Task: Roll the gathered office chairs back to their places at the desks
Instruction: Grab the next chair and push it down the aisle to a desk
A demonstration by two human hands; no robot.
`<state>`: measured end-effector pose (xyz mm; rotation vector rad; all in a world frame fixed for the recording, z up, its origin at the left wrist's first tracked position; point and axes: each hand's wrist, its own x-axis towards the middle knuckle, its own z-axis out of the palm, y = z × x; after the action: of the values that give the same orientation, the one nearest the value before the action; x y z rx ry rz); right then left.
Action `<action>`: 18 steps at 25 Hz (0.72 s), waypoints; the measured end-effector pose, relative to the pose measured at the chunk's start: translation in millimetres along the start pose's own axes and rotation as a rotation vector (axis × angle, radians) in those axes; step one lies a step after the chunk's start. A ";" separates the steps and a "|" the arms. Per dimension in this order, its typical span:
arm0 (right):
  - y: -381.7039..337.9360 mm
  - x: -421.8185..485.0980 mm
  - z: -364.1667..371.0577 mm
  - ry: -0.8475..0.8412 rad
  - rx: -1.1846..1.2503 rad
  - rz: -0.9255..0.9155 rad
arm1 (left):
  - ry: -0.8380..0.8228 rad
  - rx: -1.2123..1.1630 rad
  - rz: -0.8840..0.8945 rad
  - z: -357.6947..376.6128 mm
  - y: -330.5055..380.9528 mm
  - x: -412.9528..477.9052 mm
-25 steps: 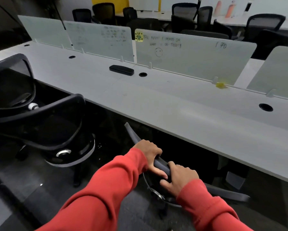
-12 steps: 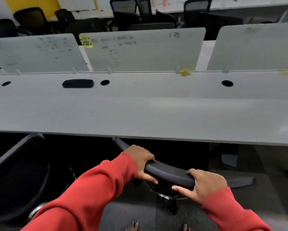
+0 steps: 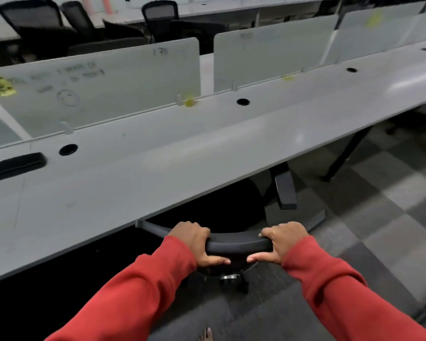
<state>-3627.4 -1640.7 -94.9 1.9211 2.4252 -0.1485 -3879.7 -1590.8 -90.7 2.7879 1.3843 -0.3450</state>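
Chair [image 3: 239,243] — black, curved backrest | both hands gripping | seat under desk [image 3: 157,173]

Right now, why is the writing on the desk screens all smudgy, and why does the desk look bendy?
Head view: blur smears the writing on the divider panel; the wide-angle lens bows the desk edge; a pale glare streak lies on its right end; the left hand, right hand and chair back look sharper; under the desk is deep shadow.
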 end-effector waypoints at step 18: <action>-33.6 -138.9 1.0 -0.008 0.013 0.460 | 0.074 -0.001 0.334 -18.7 63.5 -13.0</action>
<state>-3628.2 -1782.9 -81.2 2.4091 1.9116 -0.1512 -3833.7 -1637.7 -75.4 2.9856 0.8997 -0.2346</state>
